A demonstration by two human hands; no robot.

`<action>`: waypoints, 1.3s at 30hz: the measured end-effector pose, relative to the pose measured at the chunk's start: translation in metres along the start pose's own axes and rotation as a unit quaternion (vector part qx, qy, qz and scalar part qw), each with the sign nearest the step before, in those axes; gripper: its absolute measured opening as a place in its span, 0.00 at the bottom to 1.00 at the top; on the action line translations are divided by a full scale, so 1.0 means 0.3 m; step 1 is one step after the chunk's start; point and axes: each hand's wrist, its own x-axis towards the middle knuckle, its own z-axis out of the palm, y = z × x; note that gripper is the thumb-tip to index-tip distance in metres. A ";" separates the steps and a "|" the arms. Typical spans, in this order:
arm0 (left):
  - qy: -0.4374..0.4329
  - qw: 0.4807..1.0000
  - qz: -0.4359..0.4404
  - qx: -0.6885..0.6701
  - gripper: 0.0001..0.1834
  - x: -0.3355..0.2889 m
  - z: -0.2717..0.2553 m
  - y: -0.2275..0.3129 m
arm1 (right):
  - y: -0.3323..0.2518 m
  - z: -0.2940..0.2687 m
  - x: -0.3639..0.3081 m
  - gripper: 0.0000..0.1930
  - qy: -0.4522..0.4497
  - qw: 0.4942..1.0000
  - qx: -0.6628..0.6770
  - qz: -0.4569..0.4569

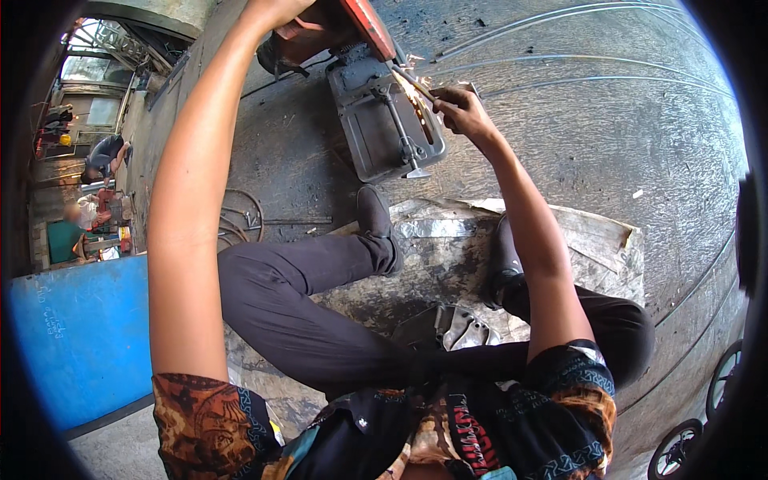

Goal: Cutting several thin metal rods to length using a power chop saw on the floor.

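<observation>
A red and grey cut-off saw (376, 120) stands on the floor in front of my feet, its red guard reaching up out of the picture. At the top edge my left hand (276, 10) is closed on the upper part of the saw; its fingertips are partly cut off by the edge. My right hand (464, 110) pinches a thin metal bar (414, 82) and holds its far end at the lower end of the red guard. Bright sparks fly there and stream down over the saw's base. The saw's clamp screw (398, 120) lies along the base, apart from both hands.
Long metal rods (576, 58) lie on the floor to the right. Under my legs is a worn sheet (592, 236), with dark metal pieces (468, 328) on it. A blue panel (80, 340) stands at left, and other people (104, 156) are farther back. Wheels (676, 450) show lower right.
</observation>
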 end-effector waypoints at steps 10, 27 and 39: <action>-0.006 1.000 0.026 -0.011 0.21 0.001 0.001 -0.021 | -0.037 -0.154 0.163 0.13 0.033 0.931 -0.337 -0.135; -0.035 0.999 0.024 -0.015 0.20 0.001 -0.001 -0.002 | -0.048 -0.215 0.391 0.14 0.003 0.866 -0.476 -0.155; -0.070 0.981 -0.141 -0.109 0.20 -0.025 -0.012 0.074 | -0.147 -0.193 0.376 0.16 0.014 0.833 -0.520 -0.189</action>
